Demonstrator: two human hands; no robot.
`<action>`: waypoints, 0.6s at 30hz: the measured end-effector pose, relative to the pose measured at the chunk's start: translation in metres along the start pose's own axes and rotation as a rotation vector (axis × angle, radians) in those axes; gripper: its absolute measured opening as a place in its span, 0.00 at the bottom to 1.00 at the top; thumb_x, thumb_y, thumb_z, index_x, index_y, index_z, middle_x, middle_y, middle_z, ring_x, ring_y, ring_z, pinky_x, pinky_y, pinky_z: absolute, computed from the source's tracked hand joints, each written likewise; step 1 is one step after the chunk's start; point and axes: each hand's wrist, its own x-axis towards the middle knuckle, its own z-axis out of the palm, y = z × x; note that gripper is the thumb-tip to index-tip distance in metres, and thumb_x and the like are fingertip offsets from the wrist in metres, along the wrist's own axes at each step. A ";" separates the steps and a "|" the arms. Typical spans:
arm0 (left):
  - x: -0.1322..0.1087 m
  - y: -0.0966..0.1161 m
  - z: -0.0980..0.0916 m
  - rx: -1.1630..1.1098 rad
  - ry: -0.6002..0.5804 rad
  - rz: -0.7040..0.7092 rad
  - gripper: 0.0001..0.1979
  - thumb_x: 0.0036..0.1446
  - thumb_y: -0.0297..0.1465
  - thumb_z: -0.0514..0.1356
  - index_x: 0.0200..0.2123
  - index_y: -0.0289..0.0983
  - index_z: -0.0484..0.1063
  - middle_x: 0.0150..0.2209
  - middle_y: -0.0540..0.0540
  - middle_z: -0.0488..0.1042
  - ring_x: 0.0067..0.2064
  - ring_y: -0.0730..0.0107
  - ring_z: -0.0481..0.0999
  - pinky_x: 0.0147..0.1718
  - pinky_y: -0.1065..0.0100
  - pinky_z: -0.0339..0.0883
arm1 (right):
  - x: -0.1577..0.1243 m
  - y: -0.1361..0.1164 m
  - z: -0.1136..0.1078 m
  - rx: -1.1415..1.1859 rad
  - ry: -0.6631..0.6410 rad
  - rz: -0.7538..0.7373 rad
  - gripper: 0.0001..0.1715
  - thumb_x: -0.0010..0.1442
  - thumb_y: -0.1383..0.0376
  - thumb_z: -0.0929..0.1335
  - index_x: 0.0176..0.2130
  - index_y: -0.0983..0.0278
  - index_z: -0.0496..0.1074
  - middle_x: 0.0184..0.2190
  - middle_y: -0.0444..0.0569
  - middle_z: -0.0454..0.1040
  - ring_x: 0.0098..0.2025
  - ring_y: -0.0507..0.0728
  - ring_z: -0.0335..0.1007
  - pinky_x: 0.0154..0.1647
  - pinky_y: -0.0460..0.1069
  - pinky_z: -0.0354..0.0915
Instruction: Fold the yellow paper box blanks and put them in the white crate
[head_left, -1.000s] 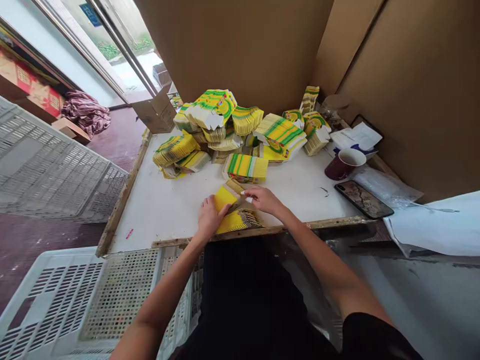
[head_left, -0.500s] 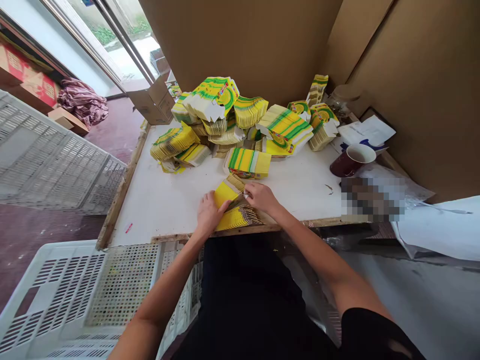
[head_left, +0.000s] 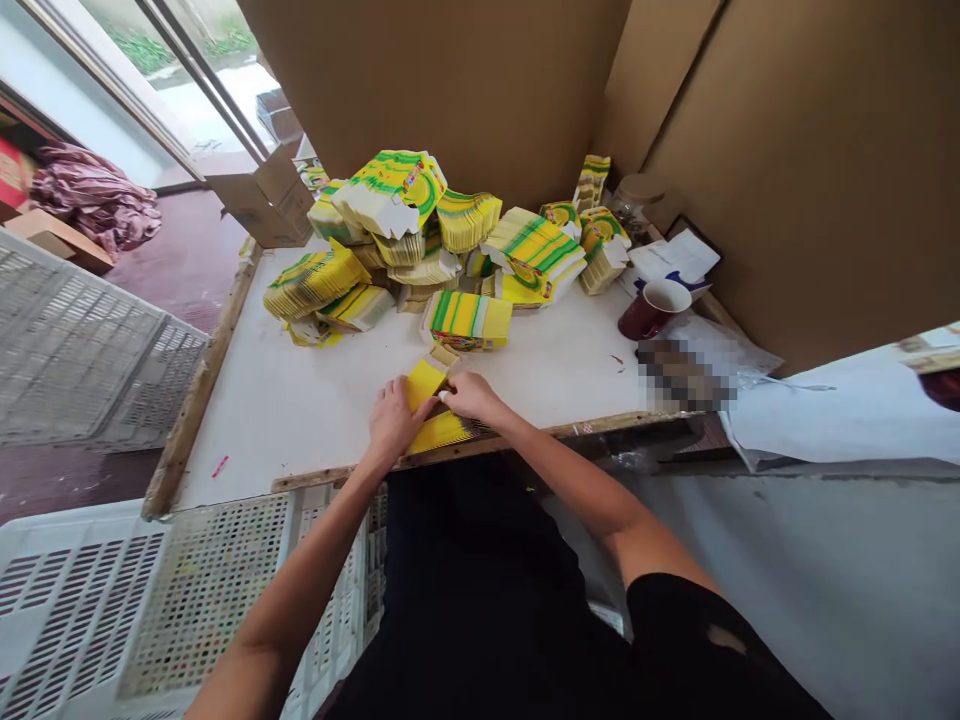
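My left hand (head_left: 391, 418) and my right hand (head_left: 471, 397) meet at the near edge of the white table (head_left: 300, 400). Both grip a flat yellow carton blank (head_left: 426, 380) that lies on top of a small fanned stack of the same blanks (head_left: 442, 432). The left fingers curl over its left side, and the right fingers pinch its right edge. A yellow and green bundle of blanks (head_left: 469, 318) lies just beyond the hands.
A big heap of yellow and green carton bundles (head_left: 420, 230) fills the table's far side. A dark red mug (head_left: 652, 308), papers and a blurred flat object (head_left: 682, 362) sit at the right. White plastic crates (head_left: 150, 590) stand lower left. Cardboard walls rise behind.
The view has shifted, so everything sits further left in the picture. My hands have stayed on the yellow blank, with the right hand closing nearer to the left.
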 end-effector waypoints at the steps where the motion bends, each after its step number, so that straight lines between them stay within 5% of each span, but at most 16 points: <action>1: 0.000 -0.001 0.001 -0.012 0.008 0.002 0.23 0.58 0.44 0.55 0.49 0.34 0.62 0.46 0.38 0.71 0.49 0.53 0.71 0.46 0.58 0.65 | -0.001 0.000 0.000 -0.004 0.005 0.009 0.16 0.60 0.60 0.64 0.41 0.64 0.78 0.39 0.52 0.80 0.40 0.58 0.74 0.35 0.46 0.62; 9: 0.000 0.002 0.003 -0.078 0.032 -0.053 0.22 0.59 0.42 0.54 0.51 0.33 0.63 0.48 0.36 0.71 0.50 0.54 0.71 0.49 0.58 0.63 | -0.003 0.028 -0.015 -0.027 0.148 -0.068 0.15 0.58 0.71 0.64 0.41 0.65 0.77 0.38 0.51 0.79 0.41 0.57 0.73 0.39 0.47 0.61; 18: 0.004 -0.002 0.006 -0.055 0.004 -0.037 0.23 0.59 0.44 0.54 0.50 0.33 0.63 0.46 0.37 0.71 0.48 0.53 0.70 0.49 0.57 0.63 | -0.001 0.074 -0.020 0.207 -0.269 -0.344 0.12 0.52 0.67 0.68 0.37 0.64 0.80 0.33 0.44 0.80 0.35 0.53 0.71 0.36 0.44 0.61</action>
